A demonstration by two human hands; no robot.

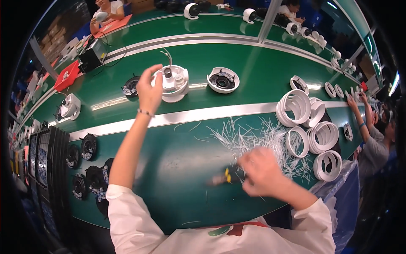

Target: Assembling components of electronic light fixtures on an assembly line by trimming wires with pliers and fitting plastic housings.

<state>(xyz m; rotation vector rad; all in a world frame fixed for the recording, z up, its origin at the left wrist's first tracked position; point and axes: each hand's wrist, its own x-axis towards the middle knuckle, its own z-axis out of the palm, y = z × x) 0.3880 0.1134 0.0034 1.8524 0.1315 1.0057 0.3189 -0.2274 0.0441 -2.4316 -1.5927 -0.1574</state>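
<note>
My left hand (150,91) is at the left side of a round white plastic housing (181,89) on the green belt. Its fingers are curved and apart; whether they touch the rim is unclear. Grey-white wires stand up from the housing, and a dark cylindrical part sits inside. My right hand (264,171), smeared by motion, is low over the worktop beside a heap of thin white plastic strips (253,137). From its fingers pliers (228,175) with yellow and black parts point left, also blurred. A black round part (132,86) lies left of the housing.
White rings (292,108) stand stacked on the right. Black round parts (89,147) and black trays (44,156) are on the left. A white housing with a black insert (223,80) and another white unit (70,106) stand on the belt. Other people work across and to the right.
</note>
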